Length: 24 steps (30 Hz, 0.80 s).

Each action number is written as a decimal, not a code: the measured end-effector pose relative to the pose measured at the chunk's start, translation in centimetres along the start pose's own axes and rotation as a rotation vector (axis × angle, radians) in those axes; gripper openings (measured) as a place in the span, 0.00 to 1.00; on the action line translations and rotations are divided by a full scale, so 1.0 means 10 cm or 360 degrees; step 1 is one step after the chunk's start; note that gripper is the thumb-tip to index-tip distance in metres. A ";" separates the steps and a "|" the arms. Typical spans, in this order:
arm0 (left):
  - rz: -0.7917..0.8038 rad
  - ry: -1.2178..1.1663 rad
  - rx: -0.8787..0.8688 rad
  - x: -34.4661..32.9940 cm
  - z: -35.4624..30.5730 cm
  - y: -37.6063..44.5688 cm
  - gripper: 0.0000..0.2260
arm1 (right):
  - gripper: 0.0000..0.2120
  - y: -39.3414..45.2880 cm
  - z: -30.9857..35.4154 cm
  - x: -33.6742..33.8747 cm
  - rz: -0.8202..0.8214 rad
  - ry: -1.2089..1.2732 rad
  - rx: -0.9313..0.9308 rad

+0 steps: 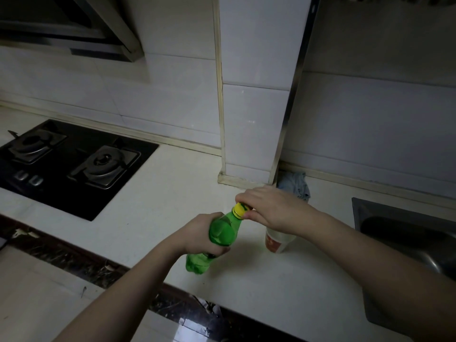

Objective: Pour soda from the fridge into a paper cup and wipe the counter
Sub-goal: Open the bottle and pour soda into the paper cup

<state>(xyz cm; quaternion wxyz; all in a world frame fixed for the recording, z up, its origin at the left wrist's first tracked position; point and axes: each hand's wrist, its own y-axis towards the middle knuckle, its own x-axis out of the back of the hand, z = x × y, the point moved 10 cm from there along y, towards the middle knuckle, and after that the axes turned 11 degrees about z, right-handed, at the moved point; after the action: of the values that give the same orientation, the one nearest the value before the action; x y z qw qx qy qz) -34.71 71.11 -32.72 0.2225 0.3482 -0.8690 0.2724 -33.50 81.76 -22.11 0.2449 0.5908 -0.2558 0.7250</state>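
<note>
Left hand (204, 236) gripping green soda bottle (217, 239); right hand (269, 208) pinching yellow cap (238, 210). Paper cup (277, 240) at three o'clock. Possible fizzing overflow from squeezing.

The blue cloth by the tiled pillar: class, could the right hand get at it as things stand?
Probably not at once: the right hand is gripping the yellow cap. Once freed, the blue cloth lies just beyond it, unobstructed.

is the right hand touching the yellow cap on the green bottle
Touching. The head view shows the right hand with fingers and thumb curled round the yellow cap of the green bottle.
</note>
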 end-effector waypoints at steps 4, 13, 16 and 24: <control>0.0003 0.0003 -0.0030 -0.02 -0.01 -0.01 0.21 | 0.16 0.04 0.10 0.00 -0.0090 -0.0196 0.0191; -0.0258 0.0132 0.0057 0.07 0.07 -0.03 0.24 | 0.24 0.11 -0.19 -0.12 -0.0319 0.0082 -0.0380; -0.0047 0.0162 -0.0026 0.02 0.01 -0.01 0.22 | 0.23 0.05 0.01 0.02 -0.0551 -0.0158 -0.0086; -0.0115 0.0221 0.0026 0.11 0.01 0.05 0.24 | 0.22 0.17 -0.02 0.04 -0.0645 -0.0222 -0.0030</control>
<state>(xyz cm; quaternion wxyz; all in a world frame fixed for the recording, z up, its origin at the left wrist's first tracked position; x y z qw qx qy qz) -35.79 70.78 -32.30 0.2890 0.3613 -0.8361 0.2948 -34.85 80.68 -21.86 0.3728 0.6766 -0.1548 0.6158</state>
